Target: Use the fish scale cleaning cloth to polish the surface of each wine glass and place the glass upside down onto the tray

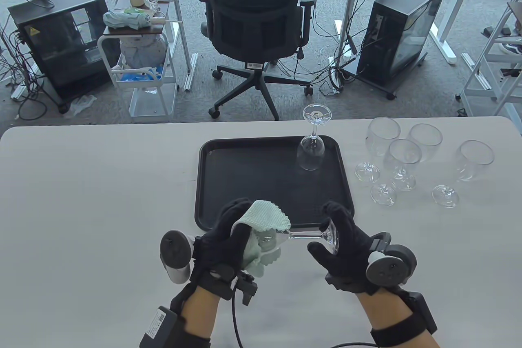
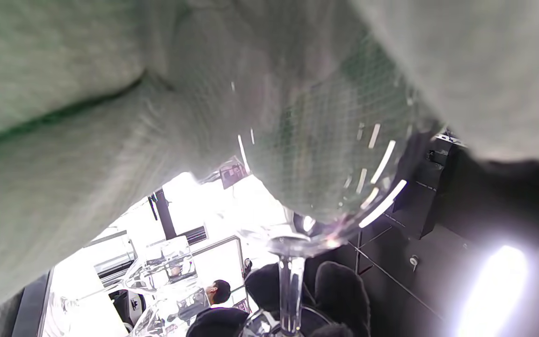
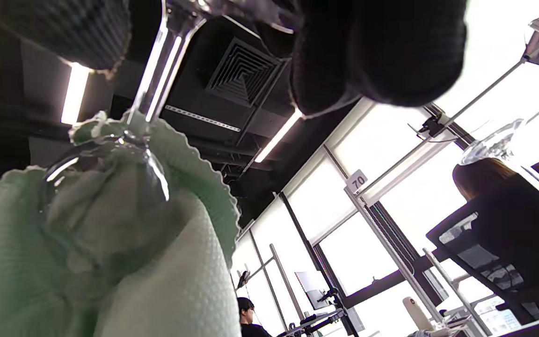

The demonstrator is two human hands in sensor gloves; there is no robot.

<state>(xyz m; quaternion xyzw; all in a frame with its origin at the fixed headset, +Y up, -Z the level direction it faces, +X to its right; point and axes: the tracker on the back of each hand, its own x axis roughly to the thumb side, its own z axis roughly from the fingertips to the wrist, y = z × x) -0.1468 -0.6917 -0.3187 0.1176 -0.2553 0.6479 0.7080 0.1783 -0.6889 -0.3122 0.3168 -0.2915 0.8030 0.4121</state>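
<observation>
A wine glass (image 1: 304,236) lies on its side in the air just over the near edge of the black tray (image 1: 244,185). My left hand (image 1: 232,233) wraps the pale green cloth (image 1: 265,221) around its bowl. My right hand (image 1: 334,238) grips the foot. In the left wrist view the cloth (image 2: 87,117) covers the bowl (image 2: 325,187) and the stem runs down. In the right wrist view the cloth (image 3: 110,243) hugs the bowl (image 3: 110,168). One glass (image 1: 312,148) stands upside down at the tray's far right.
Several upright wine glasses (image 1: 403,160) stand on the white table (image 1: 81,201) right of the tray. An office chair (image 1: 257,25) sits beyond the table's far edge. A person's dark head (image 3: 246,306) shows far off in the right wrist view.
</observation>
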